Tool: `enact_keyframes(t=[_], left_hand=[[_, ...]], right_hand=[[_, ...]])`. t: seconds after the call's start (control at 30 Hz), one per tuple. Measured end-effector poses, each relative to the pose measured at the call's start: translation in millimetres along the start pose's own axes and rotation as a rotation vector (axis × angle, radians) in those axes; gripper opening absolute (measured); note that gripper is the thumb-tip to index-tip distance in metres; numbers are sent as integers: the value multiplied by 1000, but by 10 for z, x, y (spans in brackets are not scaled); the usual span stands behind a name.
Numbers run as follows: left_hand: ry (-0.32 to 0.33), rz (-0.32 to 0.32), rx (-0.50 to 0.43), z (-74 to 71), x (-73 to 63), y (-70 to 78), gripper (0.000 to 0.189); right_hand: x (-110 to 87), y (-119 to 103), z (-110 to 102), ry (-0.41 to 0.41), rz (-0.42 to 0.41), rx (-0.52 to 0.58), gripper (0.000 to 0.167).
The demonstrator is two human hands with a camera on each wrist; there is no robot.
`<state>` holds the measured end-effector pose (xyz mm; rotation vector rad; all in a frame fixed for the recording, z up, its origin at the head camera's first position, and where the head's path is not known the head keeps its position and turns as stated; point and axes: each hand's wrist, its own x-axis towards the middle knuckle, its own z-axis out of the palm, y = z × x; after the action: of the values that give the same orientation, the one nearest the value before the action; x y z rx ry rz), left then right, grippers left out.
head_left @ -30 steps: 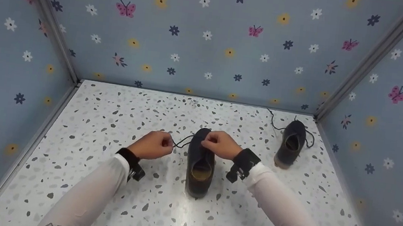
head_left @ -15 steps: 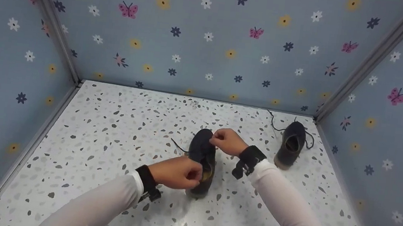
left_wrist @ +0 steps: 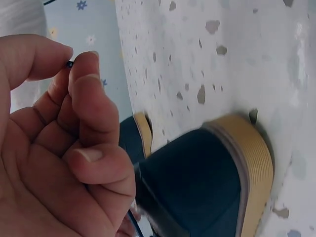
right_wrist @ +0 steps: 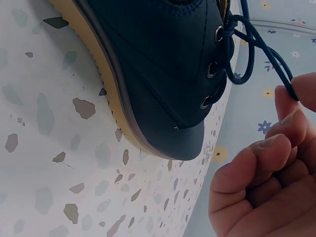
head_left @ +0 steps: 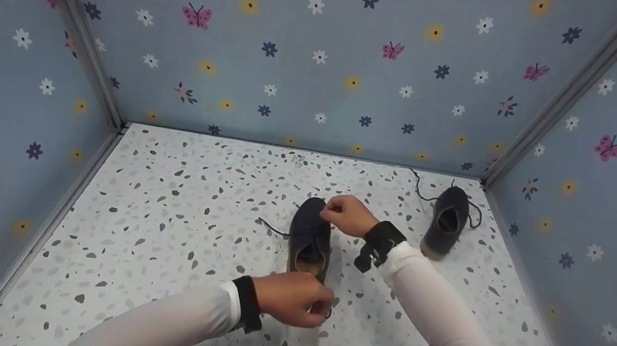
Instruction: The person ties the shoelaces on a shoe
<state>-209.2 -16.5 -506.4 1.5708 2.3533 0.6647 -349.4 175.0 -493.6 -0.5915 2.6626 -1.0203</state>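
A dark blue lace-up shoe (head_left: 308,216) with a tan sole stands in the middle of the floor, toe away from me. My left hand (head_left: 295,299) is over its heel, hiding it in the head view. Thumb and forefinger pinch the small dark end of a shoelace (left_wrist: 70,64) in the left wrist view. My right hand (head_left: 351,216) is beside the toe. In the right wrist view, its thumb and fingertip pinch a looped shoelace (right_wrist: 270,53) drawn out from the eyelets. One loose lace end (head_left: 273,228) lies left of the shoe.
Another dark shoe (head_left: 447,219) stands at the back right, its laces loose on both sides. The speckled white floor (head_left: 187,183) is bounded by blue flowered panels (head_left: 296,68) at the back and both sides.
My left hand has moved from the left of the shoe, across its opening, to the heel. The right hand has shifted slightly right. The left lace end now lies loose.
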Motion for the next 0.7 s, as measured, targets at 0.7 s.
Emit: enact_keyframes(t=[0.7], left_hand=[[295, -260, -218, -307, -96, -461, 6]], right_hand=[[-8, 29, -8, 15, -32, -2, 18]])
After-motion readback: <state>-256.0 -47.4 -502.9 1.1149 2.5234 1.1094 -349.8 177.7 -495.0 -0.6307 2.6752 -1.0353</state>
